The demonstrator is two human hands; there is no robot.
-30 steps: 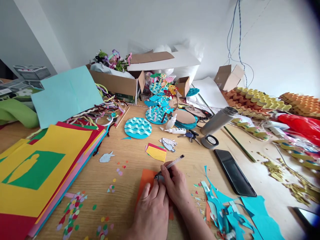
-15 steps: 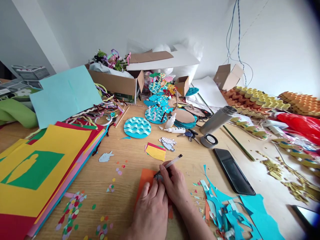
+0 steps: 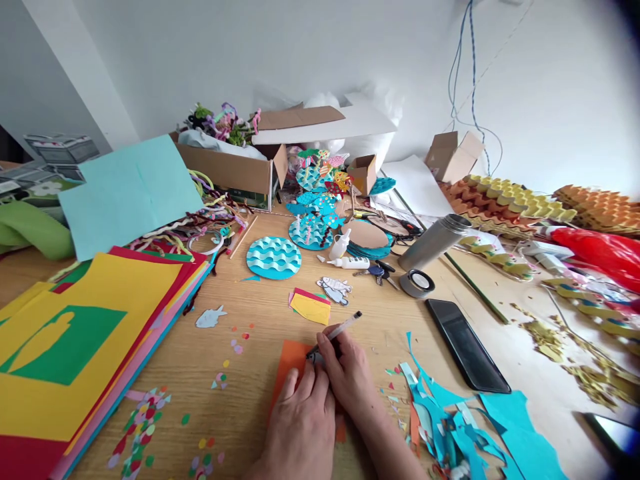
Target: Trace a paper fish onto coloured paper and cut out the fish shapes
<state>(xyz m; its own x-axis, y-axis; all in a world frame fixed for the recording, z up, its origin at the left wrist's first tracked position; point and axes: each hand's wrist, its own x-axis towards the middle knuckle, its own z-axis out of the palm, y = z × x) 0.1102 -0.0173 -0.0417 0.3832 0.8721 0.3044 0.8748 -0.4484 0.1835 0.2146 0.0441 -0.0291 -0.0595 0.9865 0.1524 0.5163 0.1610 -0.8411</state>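
Observation:
My right hand (image 3: pixel 347 367) is closed around a pen (image 3: pixel 343 327), whose tip points down and left. The tip meets the edge of a small grey cutout (image 3: pixel 316 358), mostly covered by my hands. Beneath it lies a sheet of orange paper (image 3: pixel 287 365). My left hand (image 3: pixel 303 417) lies flat with fingers stretched over the cutout and the orange paper. Just beyond are small pieces of yellow, red and green paper (image 3: pixel 311 308). Fish cutouts (image 3: pixel 335 290) lie farther back, and another fish cutout (image 3: pixel 211 317) is to the left.
Stacked coloured paper (image 3: pixel 145 293) covers the left side. Blue scraps (image 3: pixel 450 427) and a phone (image 3: pixel 467 347) lie on the right. A metal flask (image 3: pixel 435 241), its lid (image 3: pixel 417 283), a glue bottle (image 3: pixel 350 263) and a wavy blue disc (image 3: pixel 274 257) stand or lie farther back.
The pen tip has shifted very slightly left and down along the cutout's edge. My left hand stays in place, and the whole view has moved a little.

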